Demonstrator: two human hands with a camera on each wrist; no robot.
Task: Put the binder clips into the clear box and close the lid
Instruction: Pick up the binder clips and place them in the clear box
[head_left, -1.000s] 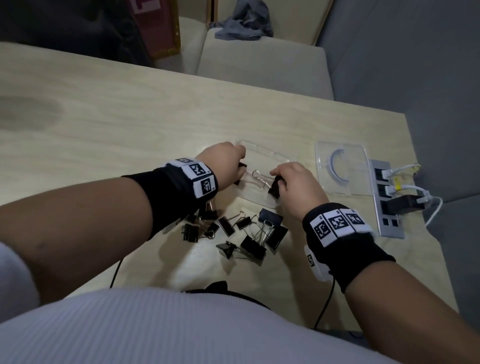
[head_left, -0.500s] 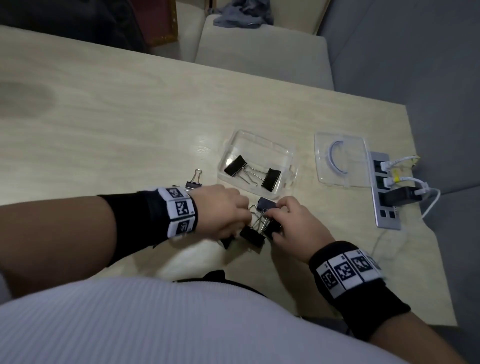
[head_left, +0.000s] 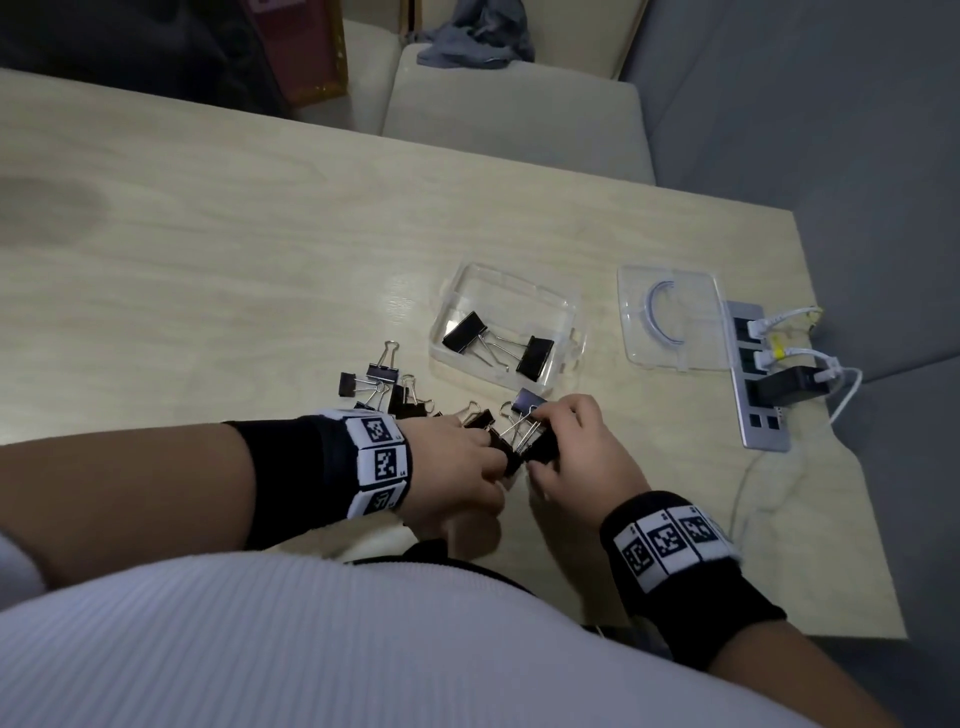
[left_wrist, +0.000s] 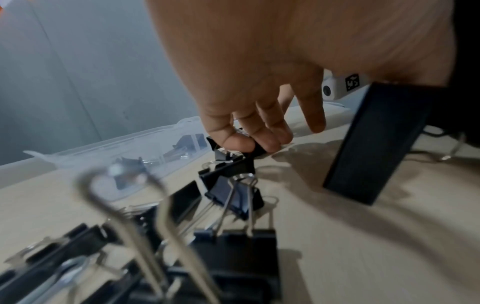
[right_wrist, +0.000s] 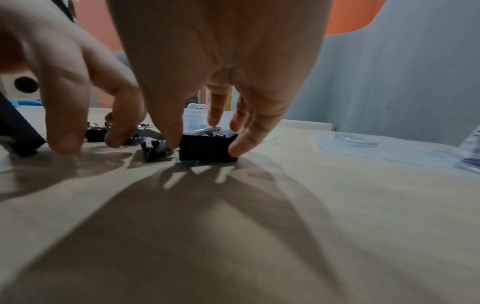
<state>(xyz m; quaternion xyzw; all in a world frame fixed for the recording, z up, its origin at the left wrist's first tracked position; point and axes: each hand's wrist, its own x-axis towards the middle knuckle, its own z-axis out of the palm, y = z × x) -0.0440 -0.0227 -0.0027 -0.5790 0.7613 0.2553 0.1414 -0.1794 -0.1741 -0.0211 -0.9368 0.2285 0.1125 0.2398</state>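
Observation:
The clear box (head_left: 511, 301) stands open on the wooden table with two black binder clips (head_left: 464, 332) lying in it. Its lid (head_left: 691, 343) lies flat to the right. Several loose clips (head_left: 384, 387) are scattered to the front left of the box. Just in front of the box, my left hand (head_left: 501, 457) pinches a black clip (left_wrist: 228, 169) between thumb and fingers. My right hand (head_left: 540, 441) grips another black clip (right_wrist: 207, 149) by its sides, and that clip still touches the table. The two hands almost meet.
A grey power strip (head_left: 758, 379) with plugs and white cables lies right of the lid, near the table's right edge. A beige chair (head_left: 514, 119) stands beyond the far edge. More clips crowd the left wrist camera (left_wrist: 233, 257).
One second ago both hands were at the box with clips. They have drawn back toward me to the loose pile, leaving two clips in the box, and each now holds a clip.

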